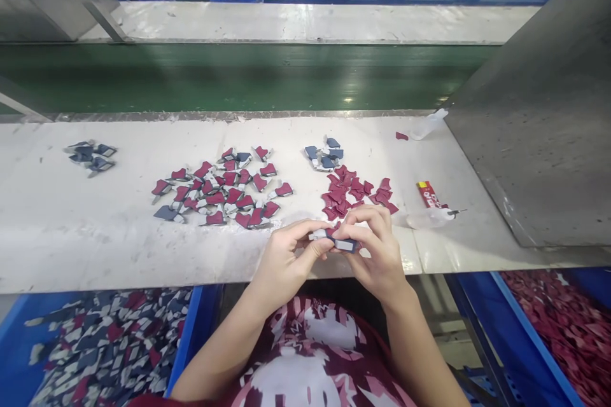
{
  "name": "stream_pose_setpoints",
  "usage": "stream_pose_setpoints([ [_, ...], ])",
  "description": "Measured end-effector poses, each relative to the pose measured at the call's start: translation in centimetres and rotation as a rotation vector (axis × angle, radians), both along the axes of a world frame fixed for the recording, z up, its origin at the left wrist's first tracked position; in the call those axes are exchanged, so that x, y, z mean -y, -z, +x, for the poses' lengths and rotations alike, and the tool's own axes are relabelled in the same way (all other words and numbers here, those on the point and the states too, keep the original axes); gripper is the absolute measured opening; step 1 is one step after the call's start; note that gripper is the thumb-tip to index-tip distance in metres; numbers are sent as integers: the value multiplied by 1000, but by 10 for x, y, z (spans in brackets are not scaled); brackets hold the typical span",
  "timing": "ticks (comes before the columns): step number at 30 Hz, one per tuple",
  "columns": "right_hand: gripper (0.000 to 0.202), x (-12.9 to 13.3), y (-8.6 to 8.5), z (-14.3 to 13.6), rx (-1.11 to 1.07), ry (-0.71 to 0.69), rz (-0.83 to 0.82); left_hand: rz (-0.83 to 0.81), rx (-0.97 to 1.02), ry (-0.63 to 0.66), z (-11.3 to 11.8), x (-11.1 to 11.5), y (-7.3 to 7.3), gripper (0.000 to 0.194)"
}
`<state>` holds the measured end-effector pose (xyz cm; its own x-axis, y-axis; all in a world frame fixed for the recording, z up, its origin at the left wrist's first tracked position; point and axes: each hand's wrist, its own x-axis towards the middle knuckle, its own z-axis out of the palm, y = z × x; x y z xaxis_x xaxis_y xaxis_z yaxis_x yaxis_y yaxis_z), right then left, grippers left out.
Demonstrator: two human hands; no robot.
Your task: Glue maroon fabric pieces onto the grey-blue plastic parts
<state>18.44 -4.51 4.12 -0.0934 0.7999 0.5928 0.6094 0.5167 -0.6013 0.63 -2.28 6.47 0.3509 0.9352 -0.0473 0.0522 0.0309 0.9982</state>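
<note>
Between my two hands, over the front of the white table, is a small navy and light-grey plastic part with a bit of dark red on top. My left hand pinches its grey end between thumb and fingers. On the other end, my right hand has its fingers bent over the top and side. Just beyond my hands lies a pile of loose dark red pieces. Behind that pile sit several navy and grey parts. To the left spreads a larger group of grey parts with red tops.
A few navy parts lie far left. Right are a red and yellow packet, a clear bottle with a thin tip and a metal panel. Blue bins with parts and red pieces flank me; a green belt runs behind.
</note>
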Motion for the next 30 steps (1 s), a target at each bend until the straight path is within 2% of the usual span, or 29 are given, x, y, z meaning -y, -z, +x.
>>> stream_pose_setpoints([
  [3, 29, -1, 7, -1, -2, 11, 9, -48, 34, -1, 1, -3, 0, 21],
  [7, 30, 0, 16, 0, -14, 32, 105, -105, 117, 55, 0, -9, 1, 32],
  [11, 35, 2, 22, 2, 15, 40, 214, -228, 141, 100, -3, -17, 3, 29],
  [14, 47, 1, 26, 1, -13, 75, 250, -298, 136, 116, -2, -22, 6, 27],
  [16, 64, 0, 27, -1, -92, 75, 176, -282, 118, 41, 0, -23, 9, 26],
  [18, 85, -1, 28, -5, -148, 43, 23, -229, 99, -68, 3, -23, 12, 24],
  [19, 87, -1, 29, -7, -162, 31, -54, -198, 91, -107, 4, -22, 14, 22],
  [20, 78, -2, 29, -10, -173, 28, -116, -165, 85, -128, 4, -22, 16, 20],
  [22, 43, -3, 31, -16, -223, 49, -180, -107, 74, -132, 4, -21, 18, 19],
  [24, 24, -5, 32, -22, -294, 79, -215, -90, 67, -121, 2, -22, 18, 19],
  [30, 16, -12, 34, -29, -302, 27, -173, -182, 118, -45, -9, -33, 18, 15],
])
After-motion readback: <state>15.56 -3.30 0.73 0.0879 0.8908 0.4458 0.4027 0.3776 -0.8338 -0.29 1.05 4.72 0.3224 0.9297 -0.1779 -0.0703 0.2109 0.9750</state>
